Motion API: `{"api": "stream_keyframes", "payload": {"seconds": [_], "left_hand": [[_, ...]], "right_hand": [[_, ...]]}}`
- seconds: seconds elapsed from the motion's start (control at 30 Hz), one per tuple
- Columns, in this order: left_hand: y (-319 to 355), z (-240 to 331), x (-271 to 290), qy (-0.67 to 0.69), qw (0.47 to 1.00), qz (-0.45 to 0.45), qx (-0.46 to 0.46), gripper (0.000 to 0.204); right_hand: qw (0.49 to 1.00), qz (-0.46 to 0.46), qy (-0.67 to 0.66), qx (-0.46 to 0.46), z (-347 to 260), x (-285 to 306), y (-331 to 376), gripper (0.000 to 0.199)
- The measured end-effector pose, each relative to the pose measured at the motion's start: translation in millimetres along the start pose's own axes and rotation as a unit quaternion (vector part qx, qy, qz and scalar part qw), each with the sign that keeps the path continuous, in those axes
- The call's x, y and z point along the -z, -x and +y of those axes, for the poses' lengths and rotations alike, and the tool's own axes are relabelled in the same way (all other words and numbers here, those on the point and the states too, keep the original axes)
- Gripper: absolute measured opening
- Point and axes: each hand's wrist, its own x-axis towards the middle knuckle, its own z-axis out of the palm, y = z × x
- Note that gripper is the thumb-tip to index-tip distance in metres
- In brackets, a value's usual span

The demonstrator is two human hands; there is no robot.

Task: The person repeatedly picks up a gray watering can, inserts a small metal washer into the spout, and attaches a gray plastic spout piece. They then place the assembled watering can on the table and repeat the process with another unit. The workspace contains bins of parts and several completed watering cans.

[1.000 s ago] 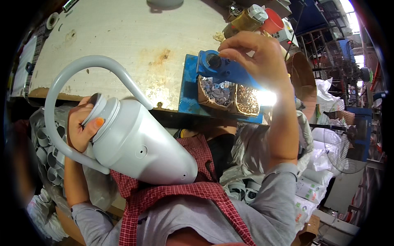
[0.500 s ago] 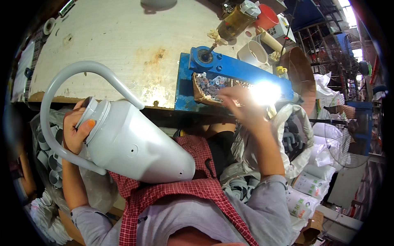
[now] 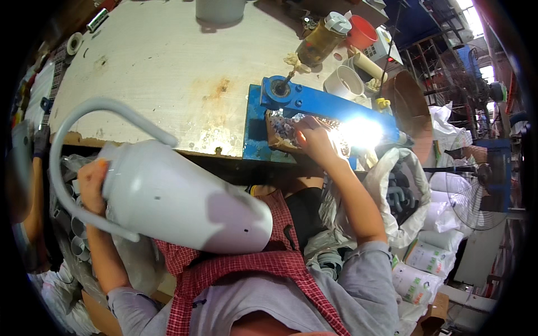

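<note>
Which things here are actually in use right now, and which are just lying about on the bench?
In use:
- left hand gripping the grey plastic vessel near its curved tube
- right hand in the tray of small metal parts

Lying about:
- amber bottle
- red cup
- white pipe fitting

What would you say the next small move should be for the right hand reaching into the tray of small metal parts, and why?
Probably close the fingertips on one small part and lift it out. The right hand already rests in the tray of shiny metal parts on the blue fixture, while the left hand holds the grey plastic housing at its narrow end, tilted over the lap.
</note>
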Motion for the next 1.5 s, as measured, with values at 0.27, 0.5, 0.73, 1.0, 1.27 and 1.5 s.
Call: {"api": "stream_keyframes", "payload": {"seconds": [0.27, 0.5, 0.73, 1.0, 1.27, 1.5], "left_hand": [[40, -63, 51, 0.309, 0.88, 0.34, 0.118, 0.048], [40, -55, 35, 0.418, 0.824, 0.347, 0.16, 0.045], [14, -65, 24, 0.353, 0.856, 0.36, 0.109, 0.041], [-62, -8, -54, 0.262, 0.941, 0.179, 0.12, 0.051], [-75, 32, -198, 0.347, 0.934, -0.029, -0.078, 0.051], [-83, 49, -214, 0.365, 0.929, -0.05, -0.035, 0.057]], "right_hand": [[0.917, 0.359, -0.036, 0.169, -48, 90, -48, 0.023], [0.91, 0.34, -0.01, 0.237, -39, 82, -82, 0.027], [0.929, 0.323, -0.058, 0.168, -51, 88, -65, 0.039], [0.879, 0.219, -0.4, -0.143, -50, 63, 21, 0.028], [0.69, 0.414, -0.55, -0.224, 30, 59, 63, 0.035], [0.679, 0.435, -0.543, -0.233, 45, 58, 70, 0.035]]}}
